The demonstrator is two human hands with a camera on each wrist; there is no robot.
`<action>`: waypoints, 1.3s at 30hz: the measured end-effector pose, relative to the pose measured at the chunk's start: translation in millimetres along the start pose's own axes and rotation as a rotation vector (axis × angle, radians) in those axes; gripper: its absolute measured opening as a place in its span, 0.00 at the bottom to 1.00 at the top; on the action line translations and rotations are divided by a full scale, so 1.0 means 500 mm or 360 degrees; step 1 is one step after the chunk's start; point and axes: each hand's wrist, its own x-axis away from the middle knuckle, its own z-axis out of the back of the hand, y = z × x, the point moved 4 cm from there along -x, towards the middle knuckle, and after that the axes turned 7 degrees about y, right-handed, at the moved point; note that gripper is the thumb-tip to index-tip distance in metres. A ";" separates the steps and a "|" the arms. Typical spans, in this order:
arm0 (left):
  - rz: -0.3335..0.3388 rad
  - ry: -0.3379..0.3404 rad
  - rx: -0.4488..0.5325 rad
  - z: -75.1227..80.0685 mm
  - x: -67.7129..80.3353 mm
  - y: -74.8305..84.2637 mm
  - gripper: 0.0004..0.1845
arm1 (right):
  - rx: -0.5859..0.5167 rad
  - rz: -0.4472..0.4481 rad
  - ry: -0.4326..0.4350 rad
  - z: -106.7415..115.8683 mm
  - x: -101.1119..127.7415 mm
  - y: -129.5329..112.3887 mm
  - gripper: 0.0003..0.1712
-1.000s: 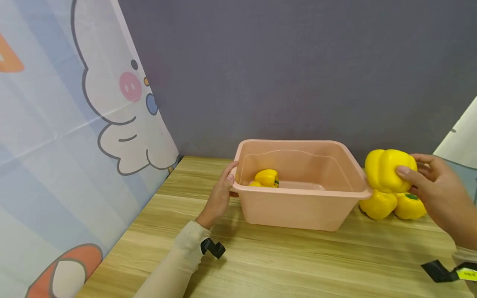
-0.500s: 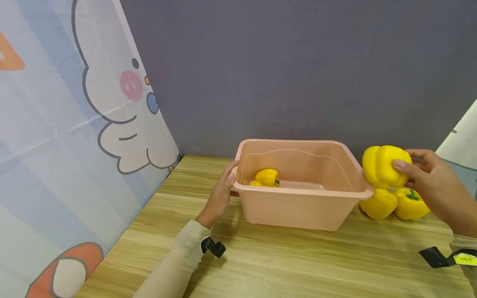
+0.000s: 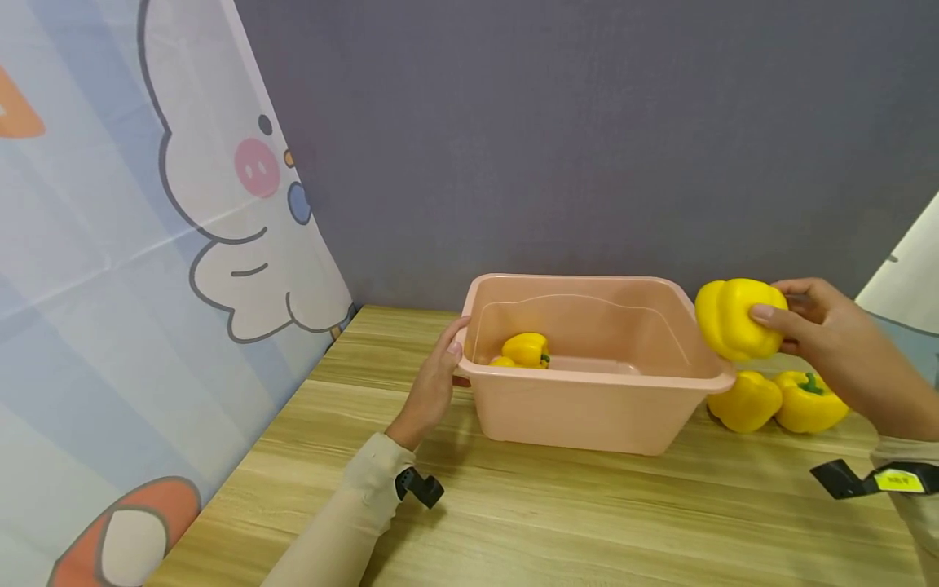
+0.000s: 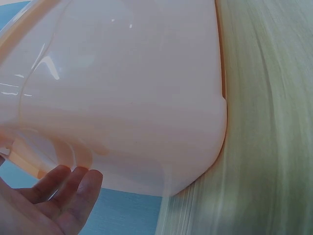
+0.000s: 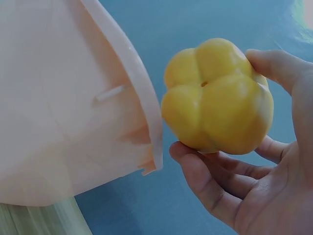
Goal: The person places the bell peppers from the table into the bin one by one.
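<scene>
While the right hand (image 3: pixel 832 328) grips a pepper (image 3: pixel 735 319) just right of the tub (image 3: pixel 575 416), the left hand (image 3: pixel 433 379) holds its left rim (image 3: pixel 468 305).

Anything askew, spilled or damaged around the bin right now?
Nothing stands out. The pink bin sits upright on the table, held at its left rim by the left hand. The right hand holds a yellow pepper near the right rim; two table peppers look whole where visible.
</scene>
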 end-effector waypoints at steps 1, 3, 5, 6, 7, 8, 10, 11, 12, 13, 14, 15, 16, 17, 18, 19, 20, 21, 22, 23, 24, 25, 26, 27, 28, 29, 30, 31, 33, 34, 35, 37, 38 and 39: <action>-0.0002 -0.0001 0.0005 0.001 0.001 0.001 0.29 | 0.0011 0.0004 -0.0014 -0.001 -0.002 -0.004 0.31; -0.0005 0.0002 0.0009 0.003 0.002 0.002 0.30 | 0.0030 0.0008 -0.0044 -0.001 -0.005 -0.012 0.30; -0.0007 0.0002 0.0013 0.004 0.003 0.003 0.30 | 0.0033 0.0012 -0.0074 -0.002 -0.009 -0.022 0.29; -0.0007 0.0003 0.0016 0.005 0.004 0.002 0.29 | 0.0033 0.0012 -0.0087 -0.002 -0.011 -0.027 0.30; -0.0008 0.0004 0.0014 0.006 0.004 0.002 0.29 | 0.0044 0.0005 -0.0097 -0.003 -0.013 -0.032 0.31; -0.0008 0.0005 0.0010 0.007 0.004 0.001 0.29 | 0.0034 0.0003 -0.0107 -0.003 -0.015 -0.036 0.29; -0.0011 0.0004 0.0009 0.009 0.005 0.001 0.29 | 0.0010 0.0000 -0.0123 -0.004 -0.020 -0.042 0.27; -0.0012 0.0004 0.0008 0.010 0.005 0.001 0.29 | 0.0006 -0.0004 -0.0124 -0.006 -0.022 -0.046 0.26; -0.0013 0.0003 0.0007 0.011 0.005 0.000 0.29 | 0.0011 -0.0006 -0.0128 -0.008 -0.024 -0.049 0.27; -0.0013 0.0000 0.0006 0.012 0.006 -0.001 0.29 | 0.0014 -0.0010 -0.0138 -0.010 -0.027 -0.052 0.28; -0.0013 -0.0002 0.0007 0.012 0.006 -0.001 0.29 | 0.0004 -0.0009 -0.0154 -0.013 -0.029 -0.056 0.30; -0.0013 -0.0005 0.0009 0.013 0.006 -0.002 0.29 | 0.0001 -0.0008 -0.0165 -0.015 -0.031 -0.059 0.30; -0.0013 -0.0008 0.0012 0.013 0.006 -0.002 0.29 | 0.0005 -0.0006 -0.0175 -0.018 -0.032 -0.062 0.31; -0.0011 -0.0011 0.0015 0.014 0.006 -0.003 0.29 | 0.0014 -0.0005 -0.0184 -0.020 -0.033 -0.065 0.32; -0.0011 -0.0013 0.0018 0.014 0.006 -0.003 0.29 | 0.0017 0.0000 -0.0198 -0.022 -0.034 -0.068 0.32; -0.0008 -0.0015 0.0023 0.014 0.007 -0.003 0.29 | 0.0011 0.0002 -0.0209 -0.023 -0.035 -0.071 0.32; -0.0008 -0.0016 0.0027 0.014 0.007 -0.003 0.29 | 0.0018 0.0007 -0.0220 -0.024 -0.036 -0.073 0.31; -0.0009 -0.0018 0.0033 0.014 0.007 -0.003 0.29 | 0.0023 0.0012 -0.0227 -0.025 -0.037 -0.076 0.31; -0.0009 -0.0018 0.0036 0.014 0.007 -0.002 0.29 | 0.0027 0.0015 -0.0233 -0.026 -0.038 -0.078 0.31; -0.0007 -0.0016 0.0037 0.014 0.008 -0.002 0.29 | 0.0030 0.0017 -0.0243 -0.027 -0.040 -0.081 0.31; -0.0007 -0.0015 0.0040 0.014 0.008 -0.001 0.29 | 0.0030 0.0018 -0.0252 -0.028 -0.041 -0.084 0.31; -0.0008 -0.0016 0.0042 0.014 0.009 0.000 0.29 | 0.0033 0.0020 -0.0261 -0.029 -0.043 -0.086 0.31; -0.0011 -0.0016 0.0042 0.014 0.009 0.001 0.29 | 0.0042 0.0020 -0.0270 -0.031 -0.045 -0.089 0.32; -0.0014 -0.0017 0.0044 0.014 0.009 0.001 0.29 | 0.0047 0.0020 -0.0276 -0.033 -0.048 -0.093 0.33; -0.0015 -0.0016 0.0045 0.014 0.010 0.002 0.29 | 0.0055 0.0018 -0.0283 -0.036 -0.050 -0.096 0.34; -0.0017 -0.0017 0.0050 0.015 0.010 0.002 0.29 | 0.0057 0.0016 -0.0287 -0.038 -0.053 -0.099 0.34; -0.0018 -0.0018 0.0055 0.015 0.011 0.002 0.29 | 0.0061 0.0016 -0.0289 -0.040 -0.055 -0.102 0.35; -0.0019 -0.0019 0.0054 0.015 0.011 0.002 0.29 | 0.0062 0.0016 -0.0290 -0.043 -0.057 -0.106 0.35; -0.0018 -0.0021 0.0057 0.015 0.011 0.002 0.29 | 0.0055 0.0017 -0.0289 -0.047 -0.060 -0.112 0.35; -0.0016 -0.0022 0.0057 0.015 0.011 0.002 0.29 | 0.0046 0.0019 -0.0286 -0.049 -0.062 -0.115 0.35; -0.0015 -0.0025 0.0053 0.015 0.011 0.001 0.29 | 0.0037 0.0023 -0.0280 -0.050 -0.063 -0.117 0.34; -0.0014 -0.0029 0.0046 0.015 0.010 0.001 0.29 | 0.0024 0.0028 -0.0276 -0.054 -0.067 -0.121 0.34; -0.0014 -0.0030 0.0047 0.014 0.010 0.002 0.30 | 0.0021 0.0029 -0.0272 -0.056 -0.069 -0.122 0.34; -0.0014 -0.0029 0.0047 0.014 0.010 0.002 0.30 | 0.0016 0.0030 -0.0275 -0.058 -0.072 -0.124 0.34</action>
